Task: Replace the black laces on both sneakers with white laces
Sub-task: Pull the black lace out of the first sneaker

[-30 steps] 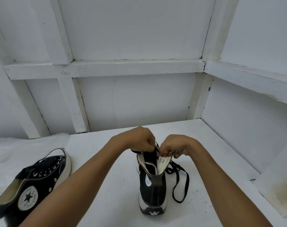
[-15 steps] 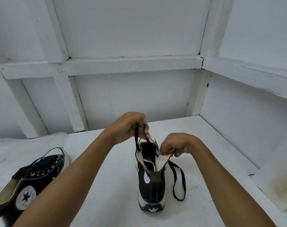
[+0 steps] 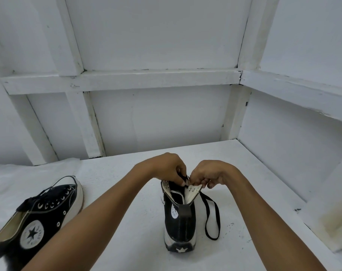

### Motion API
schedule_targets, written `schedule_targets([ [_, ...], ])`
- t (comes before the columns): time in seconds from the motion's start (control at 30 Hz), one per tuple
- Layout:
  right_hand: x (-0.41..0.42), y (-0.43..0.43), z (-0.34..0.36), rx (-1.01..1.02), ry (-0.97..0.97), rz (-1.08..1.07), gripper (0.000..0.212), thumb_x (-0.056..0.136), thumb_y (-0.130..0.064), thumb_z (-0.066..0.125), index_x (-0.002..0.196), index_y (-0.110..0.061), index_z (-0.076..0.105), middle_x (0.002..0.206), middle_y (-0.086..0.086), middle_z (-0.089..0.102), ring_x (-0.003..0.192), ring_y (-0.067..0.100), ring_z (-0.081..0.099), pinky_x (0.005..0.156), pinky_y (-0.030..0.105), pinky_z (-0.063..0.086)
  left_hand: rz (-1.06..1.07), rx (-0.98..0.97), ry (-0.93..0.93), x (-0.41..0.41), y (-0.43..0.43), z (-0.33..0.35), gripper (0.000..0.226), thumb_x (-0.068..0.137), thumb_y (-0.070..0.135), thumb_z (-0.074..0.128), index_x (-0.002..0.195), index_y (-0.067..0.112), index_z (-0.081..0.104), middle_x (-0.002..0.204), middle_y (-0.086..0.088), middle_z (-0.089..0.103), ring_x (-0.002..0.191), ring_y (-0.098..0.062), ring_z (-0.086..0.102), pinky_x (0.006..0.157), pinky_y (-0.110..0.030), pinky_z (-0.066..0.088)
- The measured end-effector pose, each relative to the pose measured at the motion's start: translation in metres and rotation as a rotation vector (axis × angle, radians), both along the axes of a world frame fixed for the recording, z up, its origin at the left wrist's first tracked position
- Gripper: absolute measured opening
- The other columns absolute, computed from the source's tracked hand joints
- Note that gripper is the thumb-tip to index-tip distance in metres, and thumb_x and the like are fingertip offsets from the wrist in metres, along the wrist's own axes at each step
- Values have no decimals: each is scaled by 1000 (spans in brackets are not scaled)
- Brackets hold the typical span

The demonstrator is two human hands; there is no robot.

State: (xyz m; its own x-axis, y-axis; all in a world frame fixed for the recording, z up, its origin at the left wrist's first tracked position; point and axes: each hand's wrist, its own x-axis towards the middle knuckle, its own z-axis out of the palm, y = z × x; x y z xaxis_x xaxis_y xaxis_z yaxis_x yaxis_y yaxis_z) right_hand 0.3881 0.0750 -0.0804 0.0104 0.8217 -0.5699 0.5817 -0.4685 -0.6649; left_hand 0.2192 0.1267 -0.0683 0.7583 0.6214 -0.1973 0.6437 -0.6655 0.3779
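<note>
black lace | pinched in left fingers | right fingers pinch sneaker

White table, paint-speckled on the right. Crumpled white sheet far left. White panelled wall with a horizontal beam behind. Stained white block near right.

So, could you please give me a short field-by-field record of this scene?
upright sneaker: centre of table, heel toward camera, top eyelets empty
left hand: pinches black lace above the eyelets
right hand: pinches the right eyelet flap
lace slack: loop on table, right of sneaker
second sneaker: lying at left, black-laced
white laces: not visible
</note>
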Motion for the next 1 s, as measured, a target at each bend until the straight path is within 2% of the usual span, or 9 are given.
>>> schedule_targets([
  [0.17,1,-1,-2,10,5,-10,21,78,-7,67,58,-10,62,54,0,57,52,13,48,49,21,29,-14,-13,7,-4,3,2,7,86,28,73,83,21,71,70,13,61,63,-4,51,59,-21,39],
  [0.3,2,0,-4,13,3,-10,20,77,-8,67,58,-10,63,58,2,57,53,14,48,49,22,28,19,9,-42,-12,6,4,13,94,26,62,94,14,68,80,9,61,74,-11,55,66,-26,45],
  [0.37,2,0,-4,9,-1,-3,16,77,-8,67,61,-9,64,57,2,58,52,13,48,48,21,28,72,-82,-198,-16,9,4,12,95,23,61,96,14,68,92,5,68,89,-19,63,79,-34,51],
  [0.47,1,0,-4,10,-5,-1,15,78,-8,67,63,-8,63,54,0,57,51,12,48,48,21,27,165,-464,-610,-21,7,5,10,100,14,54,95,6,59,100,-13,75,101,-30,69,89,-37,53],
  [0.6,1,1,-4,21,-4,6,18,76,-8,67,59,-9,62,55,1,56,51,12,47,49,22,27,216,-726,-865,-23,6,4,8,104,13,48,97,9,49,73,-7,61,68,-25,66,73,-42,53],
  [0.7,0,0,-4,29,-10,6,18,76,-8,67,59,-9,61,58,2,55,50,12,47,49,22,28,290,-641,-744,-20,7,1,8,101,15,54,100,9,50,65,-1,48,51,-14,43,55,-31,44],
  [0.77,1,0,-4,29,-12,7,19,77,-9,67,59,-9,61,56,1,55,51,12,47,49,22,27,276,-477,-536,-17,7,-3,20,95,23,65,105,10,54,69,2,56,52,-12,45,52,-27,42],
  [0.9,1,0,-3,32,-11,8,18,78,-9,67,62,-10,61,58,1,53,51,11,47,49,21,28,53,-134,-57,-10,-1,-4,27,85,38,74,104,19,68,82,13,61,76,-9,58,64,-22,46],
  [1.0,1,-1,-4,33,-17,9,16,78,-10,67,63,-10,60,59,1,54,51,11,48,49,21,28,-17,-68,34,-6,-4,-3,13,86,31,72,90,18,73,69,15,59,64,-4,51,59,-19,39],
])
